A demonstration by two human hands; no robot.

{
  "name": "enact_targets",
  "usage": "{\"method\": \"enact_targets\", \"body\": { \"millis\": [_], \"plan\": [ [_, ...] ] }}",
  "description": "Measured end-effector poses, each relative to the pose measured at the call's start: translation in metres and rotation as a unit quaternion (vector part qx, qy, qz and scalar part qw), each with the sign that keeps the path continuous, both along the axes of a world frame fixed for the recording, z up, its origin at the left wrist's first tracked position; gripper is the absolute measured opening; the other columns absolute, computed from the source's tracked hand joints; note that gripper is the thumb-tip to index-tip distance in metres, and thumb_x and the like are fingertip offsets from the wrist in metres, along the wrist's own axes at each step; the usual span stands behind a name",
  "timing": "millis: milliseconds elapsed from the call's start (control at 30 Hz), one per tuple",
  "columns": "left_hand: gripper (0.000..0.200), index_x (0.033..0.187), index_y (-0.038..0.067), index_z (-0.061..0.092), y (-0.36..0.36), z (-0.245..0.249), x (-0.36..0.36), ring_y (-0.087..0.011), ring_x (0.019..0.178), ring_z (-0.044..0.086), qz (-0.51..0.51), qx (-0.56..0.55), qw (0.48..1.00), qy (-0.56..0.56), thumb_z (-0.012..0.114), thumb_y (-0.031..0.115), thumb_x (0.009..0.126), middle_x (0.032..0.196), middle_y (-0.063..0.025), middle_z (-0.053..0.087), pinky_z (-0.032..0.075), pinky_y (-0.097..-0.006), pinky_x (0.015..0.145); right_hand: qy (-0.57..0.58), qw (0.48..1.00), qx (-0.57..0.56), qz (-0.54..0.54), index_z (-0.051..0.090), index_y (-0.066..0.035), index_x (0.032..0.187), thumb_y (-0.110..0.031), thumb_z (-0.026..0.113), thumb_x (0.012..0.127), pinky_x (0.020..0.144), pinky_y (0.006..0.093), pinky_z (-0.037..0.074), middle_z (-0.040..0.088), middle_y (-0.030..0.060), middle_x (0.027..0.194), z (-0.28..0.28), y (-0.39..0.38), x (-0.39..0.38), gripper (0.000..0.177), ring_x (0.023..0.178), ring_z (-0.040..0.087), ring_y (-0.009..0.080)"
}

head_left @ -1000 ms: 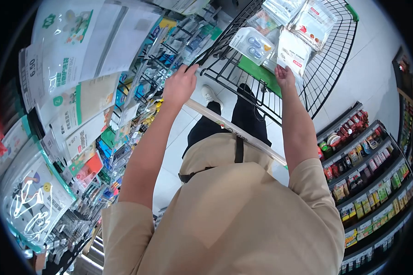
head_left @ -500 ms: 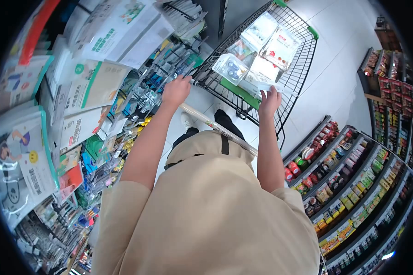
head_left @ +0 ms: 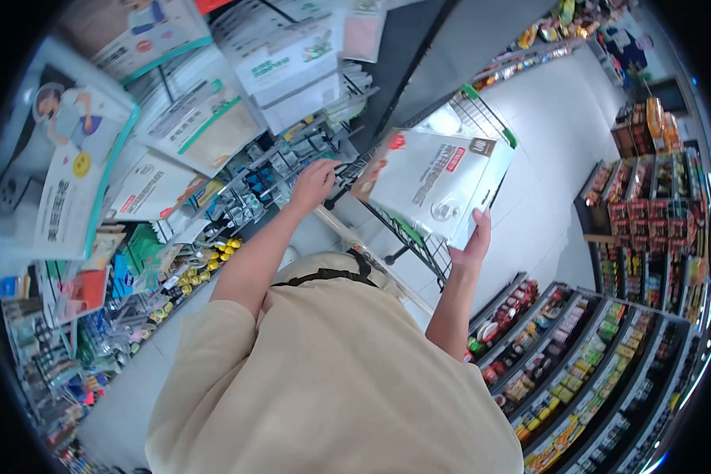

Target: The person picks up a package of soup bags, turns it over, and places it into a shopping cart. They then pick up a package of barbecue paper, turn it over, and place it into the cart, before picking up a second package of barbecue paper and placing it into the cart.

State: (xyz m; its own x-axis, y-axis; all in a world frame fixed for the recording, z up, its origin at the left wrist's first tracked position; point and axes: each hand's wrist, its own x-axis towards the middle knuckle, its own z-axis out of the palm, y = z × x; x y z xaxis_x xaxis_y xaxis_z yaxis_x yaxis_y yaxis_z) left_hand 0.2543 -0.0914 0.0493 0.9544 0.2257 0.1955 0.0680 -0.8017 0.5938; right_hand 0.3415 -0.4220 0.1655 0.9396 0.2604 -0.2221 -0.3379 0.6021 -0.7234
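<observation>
A flat, clear-wrapped package (head_left: 430,186) with dark and red print is raised over the shopping cart (head_left: 407,231). My right hand (head_left: 476,237) pinches its lower right edge, thumb on the near face. The package hides most of the cart's inside; one whitish item (head_left: 444,120) shows past its top edge. Beside the hanging goods, at the left end of the cart's handle bar (head_left: 363,241), is my left hand (head_left: 314,183). Its fingers are bent and close together near the metal end of the cart, and nothing can be made out in them.
Hanging packets (head_left: 205,118) fill the rack on the left, with small tools and yellow items below. Shelves of packaged food (head_left: 577,347) curve along the lower right. Stacked boxes (head_left: 644,130) stand farther back, and a person in dark clothes (head_left: 628,49) is at the upper right.
My right hand has lifted the package up out of the cart area, and it now faces the camera. The view has turned, bringing more of the aisle and a person into sight.
</observation>
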Motion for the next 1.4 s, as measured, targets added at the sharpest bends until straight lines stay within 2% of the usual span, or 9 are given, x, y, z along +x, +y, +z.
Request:
{"method": "enact_targets", "body": {
  "millis": [100,133,200,233,300,600,800,1100,1400],
  "plan": [
    [0.035,0.124,0.007,0.060,0.005,0.001,-0.023,-0.0230,0.107,0.063,0.089,-0.390,0.916,0.019,0.049,0.030,0.101,0.120,-0.0068,0.065,0.049,-0.0337,0.089,-0.032,0.993,-0.021,0.109,0.048,0.004,0.132,-0.020,0.063,0.081,0.090,0.0359,0.053,0.063,0.0154,0.118,0.018,0.019,-0.002,0.058,0.103,0.065,0.0250],
    [0.035,0.124,0.007,0.060,0.010,0.008,-0.037,-0.0230,0.107,0.063,0.103,-0.384,0.918,0.010,0.049,0.030,0.101,0.120,-0.0068,0.065,0.049,-0.0337,0.089,-0.035,0.991,-0.014,0.125,0.048,0.004,0.132,-0.020,0.063,0.081,0.090,0.0359,0.053,0.063,0.0154,0.118,0.021,0.026,-0.002,0.058,0.103,0.065,0.0250],
    [0.047,0.134,0.006,0.052,0.019,0.023,-0.076,-0.0210,0.113,0.060,0.141,-0.795,0.590,0.002,0.046,0.041,0.102,0.126,-0.0056,0.062,0.048,-0.0349,0.095,-0.058,0.960,-0.117,0.247,0.060,0.005,0.118,-0.009,0.058,0.079,0.083,0.0290,0.052,0.068,0.0114,0.105,0.025,0.045,-0.002,0.041,0.093,0.065,0.0173],
    [0.047,0.134,0.006,0.052,0.021,0.044,-0.094,-0.0210,0.113,0.060,0.156,-0.791,0.592,-0.019,0.046,0.041,0.102,0.126,-0.0056,0.062,0.048,-0.0349,0.095,-0.070,0.942,-0.105,0.310,0.064,0.005,0.110,-0.004,0.056,0.078,0.081,0.0264,0.050,0.069,0.0080,0.098,0.029,0.060,-0.002,0.034,0.089,0.064,0.0137],
    [0.052,0.136,0.007,0.046,0.023,0.078,-0.129,-0.0209,0.115,0.059,0.162,-0.841,0.511,-0.068,0.044,0.045,0.101,0.127,-0.0078,0.060,0.047,-0.0362,0.098,-0.077,0.925,-0.102,0.358,0.064,0.004,0.110,-0.002,0.055,0.078,0.081,0.0259,0.049,0.069,0.0074,0.098,0.032,0.093,-0.010,0.034,0.088,0.063,0.0125],
    [0.045,0.139,0.009,0.044,0.036,0.046,-0.259,-0.0226,0.127,0.050,0.231,-0.778,0.503,-0.297,0.046,0.035,0.102,0.138,-0.0071,0.053,0.039,-0.0420,0.107,-0.206,0.810,-0.175,0.520,0.063,-0.002,0.100,-0.008,0.057,0.097,0.076,0.0204,0.043,0.066,-0.0005,0.093,0.056,0.216,-0.043,0.009,0.083,0.056,0.0037],
    [0.044,0.139,0.010,0.044,0.028,0.041,-0.303,-0.0238,0.125,0.052,0.293,-0.728,0.464,-0.410,0.047,0.033,0.102,0.138,-0.0072,0.053,0.040,-0.0426,0.108,-0.234,0.780,-0.143,0.562,0.058,-0.002,0.122,-0.007,0.056,0.096,0.082,0.0215,0.045,0.067,0.0033,0.107,0.055,0.261,-0.080,0.027,0.094,0.059,0.0058],
    [0.041,0.139,0.010,0.043,0.030,0.045,-0.324,-0.0232,0.126,0.051,0.309,-0.702,0.448,-0.460,0.050,0.024,0.101,0.135,-0.0069,0.054,0.040,-0.0426,0.107,-0.020,0.840,-0.013,0.542,0.059,-0.001,0.113,-0.009,0.056,0.097,0.081,0.0306,0.052,0.066,0.0081,0.108,0.052,0.329,-0.119,0.019,0.095,0.064,0.0144],
    [0.031,0.124,0.012,0.053,0.044,0.040,-0.331,-0.0138,0.103,0.059,0.391,-0.692,0.473,-0.381,0.062,0.016,0.095,0.110,-0.0013,0.062,0.050,-0.0375,0.091,-0.084,0.839,-0.018,0.537,0.056,0.003,0.116,-0.010,0.059,0.095,0.087,0.0320,0.053,0.065,0.0114,0.111,0.079,0.402,-0.122,0.024,0.099,0.064,0.0183]
  ]
}}
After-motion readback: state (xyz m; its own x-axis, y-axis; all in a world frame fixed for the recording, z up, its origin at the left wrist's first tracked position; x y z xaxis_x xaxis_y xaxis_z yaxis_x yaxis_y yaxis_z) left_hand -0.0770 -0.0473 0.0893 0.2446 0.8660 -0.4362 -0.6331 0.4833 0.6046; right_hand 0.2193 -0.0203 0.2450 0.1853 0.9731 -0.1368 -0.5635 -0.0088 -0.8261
